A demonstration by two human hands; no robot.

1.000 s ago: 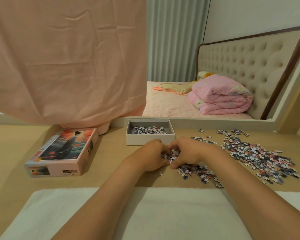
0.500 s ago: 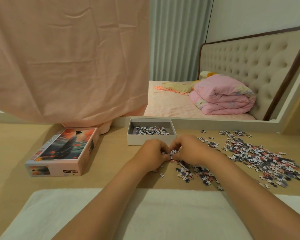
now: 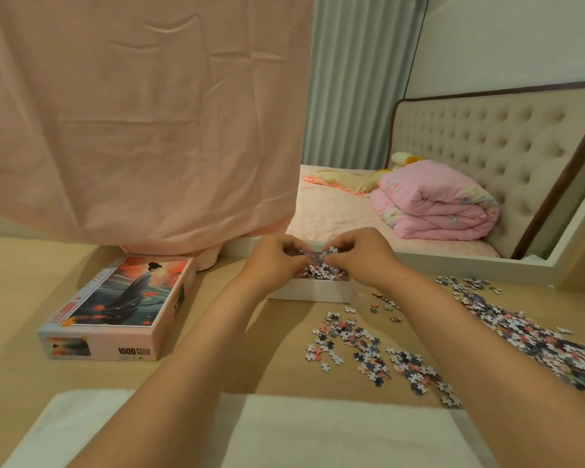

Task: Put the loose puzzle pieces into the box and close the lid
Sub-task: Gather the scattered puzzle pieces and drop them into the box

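Over the box [image 3: 313, 292], 12 o'clock, left hand [image 3: 277, 257] and right hand [image 3: 360, 255] pinch one clump of pieces [image 3: 315, 255]. Best released low, inside the walls.

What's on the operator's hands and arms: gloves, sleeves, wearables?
Nothing worn. Left hand and right hand are bare: no gloves, rings or watch visible. Left forearm and right forearm are bare to the frame edge; no sleeve, strap, cable or marking shows.

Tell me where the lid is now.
In the head view the lid lies left on the table, left of the box, below the pink cloth.
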